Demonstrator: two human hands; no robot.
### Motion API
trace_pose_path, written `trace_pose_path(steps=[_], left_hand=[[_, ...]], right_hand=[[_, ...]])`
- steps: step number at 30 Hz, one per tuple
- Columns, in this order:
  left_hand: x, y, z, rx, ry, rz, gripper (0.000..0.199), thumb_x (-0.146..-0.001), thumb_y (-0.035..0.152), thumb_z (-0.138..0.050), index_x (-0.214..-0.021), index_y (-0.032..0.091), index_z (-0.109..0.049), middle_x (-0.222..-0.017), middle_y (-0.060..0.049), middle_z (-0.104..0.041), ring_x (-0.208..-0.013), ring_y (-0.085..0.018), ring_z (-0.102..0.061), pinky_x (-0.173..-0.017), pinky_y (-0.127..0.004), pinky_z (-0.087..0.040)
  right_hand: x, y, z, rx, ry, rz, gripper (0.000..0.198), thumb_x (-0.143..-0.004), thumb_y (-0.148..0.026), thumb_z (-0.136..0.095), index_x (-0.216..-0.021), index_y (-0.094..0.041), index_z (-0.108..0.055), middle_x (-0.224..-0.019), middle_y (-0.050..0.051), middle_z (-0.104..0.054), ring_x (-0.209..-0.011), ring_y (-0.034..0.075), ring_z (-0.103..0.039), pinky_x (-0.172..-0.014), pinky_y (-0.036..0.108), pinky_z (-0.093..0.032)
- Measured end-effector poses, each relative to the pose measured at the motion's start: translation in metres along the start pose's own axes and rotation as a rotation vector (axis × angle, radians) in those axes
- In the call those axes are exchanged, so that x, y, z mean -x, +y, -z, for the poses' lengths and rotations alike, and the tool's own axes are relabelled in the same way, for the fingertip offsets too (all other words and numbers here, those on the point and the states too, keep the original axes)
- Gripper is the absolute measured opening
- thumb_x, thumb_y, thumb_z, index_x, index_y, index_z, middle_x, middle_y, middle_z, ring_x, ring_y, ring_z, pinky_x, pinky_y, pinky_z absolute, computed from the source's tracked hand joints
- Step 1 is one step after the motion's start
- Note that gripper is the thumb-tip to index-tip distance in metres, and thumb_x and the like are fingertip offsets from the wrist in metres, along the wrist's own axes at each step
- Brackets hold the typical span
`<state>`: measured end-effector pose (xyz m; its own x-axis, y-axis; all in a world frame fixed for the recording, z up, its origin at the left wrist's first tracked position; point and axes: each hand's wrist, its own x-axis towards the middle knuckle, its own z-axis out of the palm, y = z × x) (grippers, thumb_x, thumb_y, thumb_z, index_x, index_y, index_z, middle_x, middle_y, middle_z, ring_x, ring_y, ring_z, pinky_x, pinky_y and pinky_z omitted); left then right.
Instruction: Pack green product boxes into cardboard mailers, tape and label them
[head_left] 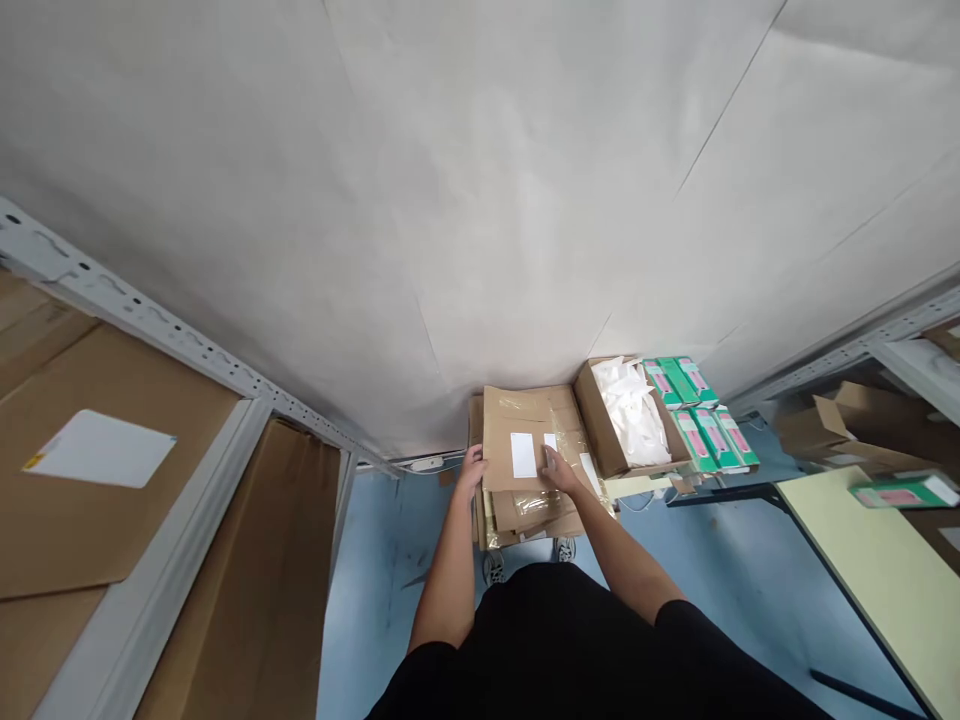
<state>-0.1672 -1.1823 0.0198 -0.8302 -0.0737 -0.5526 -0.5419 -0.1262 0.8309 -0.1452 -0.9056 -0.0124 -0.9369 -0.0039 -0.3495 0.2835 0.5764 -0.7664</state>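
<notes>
A flattened cardboard box with a white label lies across the top of a stack of flattened cardboard. My left hand is closed on its left edge, the fingers partly hidden at the side. My right hand grips near its right edge, beside a second, smaller white label. Clear tape shines on several of the sheets below.
Right of the stack stands an open carton of white plastic bags, then several green-and-pink boxes. Shelving with large cartons rises on my left. A pale yellow table stands at right. My shoes show below the stack.
</notes>
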Motion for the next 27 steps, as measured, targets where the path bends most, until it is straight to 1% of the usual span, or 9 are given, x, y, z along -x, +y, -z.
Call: trace_pose_path(steps=[4,7,9,12,15,18,21,24,27], left_hand=[[0.009,0.020,0.003,0.187,-0.230,-0.099,0.068,-0.062,0.028,-0.077,-0.127,0.021,-0.059,-0.118,-0.010,-0.073,-0.100,-0.024,-0.071,-0.087,-0.035,-0.055],[0.020,0.036,0.005,0.219,-0.338,-0.168,0.070,-0.066,0.035,-0.082,-0.131,0.022,-0.060,-0.128,-0.011,-0.071,-0.113,-0.026,-0.070,-0.094,-0.036,-0.055],[0.029,0.049,0.004,0.235,-0.394,-0.199,0.071,-0.069,0.037,-0.084,-0.134,0.023,-0.058,-0.131,-0.011,-0.070,-0.117,-0.027,-0.069,-0.098,-0.036,-0.054],[0.039,0.069,-0.004,0.226,-0.434,-0.229,0.079,-0.072,0.039,-0.085,-0.143,0.026,-0.054,-0.135,-0.011,-0.069,-0.120,-0.026,-0.068,-0.099,-0.036,-0.054],[0.048,0.090,-0.025,0.155,-0.452,-0.234,0.087,-0.071,0.040,-0.086,-0.149,0.029,-0.049,-0.136,-0.010,-0.068,-0.117,-0.026,-0.069,-0.095,-0.036,-0.057],[0.060,0.105,-0.061,0.065,-0.503,-0.249,0.089,-0.071,0.041,-0.085,-0.151,0.032,-0.047,-0.137,-0.009,-0.068,-0.115,-0.026,-0.070,-0.091,-0.036,-0.058],[0.076,0.109,-0.112,-0.033,-0.603,-0.230,0.090,-0.073,0.038,-0.082,-0.154,0.035,-0.045,-0.140,-0.009,-0.066,-0.114,-0.026,-0.070,-0.086,-0.033,-0.059],[0.094,0.101,-0.179,-0.133,-0.674,-0.201,0.096,-0.071,0.033,-0.081,-0.158,0.039,-0.041,-0.142,-0.008,-0.064,-0.111,-0.024,-0.071,-0.081,-0.030,-0.058],[0.117,0.084,-0.257,-0.220,-0.710,-0.184,0.100,-0.070,0.030,-0.080,-0.160,0.041,-0.038,-0.133,-0.006,-0.068,-0.102,-0.021,-0.072,-0.079,-0.029,-0.057]], right_hand=[[0.007,-0.006,0.011,-0.224,0.152,-0.074,0.079,-0.076,-0.036,-0.065,-0.151,-0.021,-0.049,-0.156,0.016,-0.052,-0.145,0.035,-0.047,-0.117,0.056,-0.040],[0.015,-0.015,0.024,-0.382,0.161,-0.096,0.076,-0.078,-0.041,-0.066,-0.151,-0.027,-0.049,-0.146,0.015,-0.061,-0.134,0.035,-0.058,-0.106,0.055,-0.050],[0.021,-0.023,0.037,-0.512,0.135,-0.076,0.078,-0.077,-0.041,-0.066,-0.152,-0.029,-0.047,-0.133,0.012,-0.068,-0.121,0.032,-0.066,-0.097,0.052,-0.056],[0.031,-0.032,0.067,-0.710,0.113,-0.012,0.087,-0.067,-0.035,-0.071,-0.150,-0.029,-0.046,-0.112,0.008,-0.074,-0.098,0.028,-0.071,-0.084,0.043,-0.058],[0.045,-0.030,0.109,-0.843,0.111,0.039,0.088,-0.058,-0.028,-0.073,-0.143,-0.027,-0.050,-0.099,0.003,-0.073,-0.082,0.022,-0.068,-0.071,0.032,-0.055],[0.071,-0.014,0.162,-0.892,0.084,0.051,0.085,-0.055,-0.023,-0.071,-0.137,-0.028,-0.051,-0.091,-0.003,-0.069,-0.071,0.016,-0.063,-0.064,0.025,-0.049],[0.110,0.013,0.221,-0.909,0.099,0.074,0.083,-0.053,-0.019,-0.071,-0.134,-0.030,-0.053,-0.087,-0.006,-0.066,-0.068,0.012,-0.059,-0.064,0.023,-0.048],[0.158,0.048,0.281,-0.926,0.168,0.121,0.084,-0.053,-0.017,-0.071,-0.134,-0.030,-0.054,-0.085,-0.006,-0.064,-0.065,0.011,-0.057,-0.061,0.022,-0.046],[0.214,0.090,0.338,-0.946,0.269,0.181,0.083,-0.054,-0.016,-0.073,-0.135,-0.029,-0.056,-0.086,-0.006,-0.064,-0.064,0.010,-0.057,-0.060,0.021,-0.046]])
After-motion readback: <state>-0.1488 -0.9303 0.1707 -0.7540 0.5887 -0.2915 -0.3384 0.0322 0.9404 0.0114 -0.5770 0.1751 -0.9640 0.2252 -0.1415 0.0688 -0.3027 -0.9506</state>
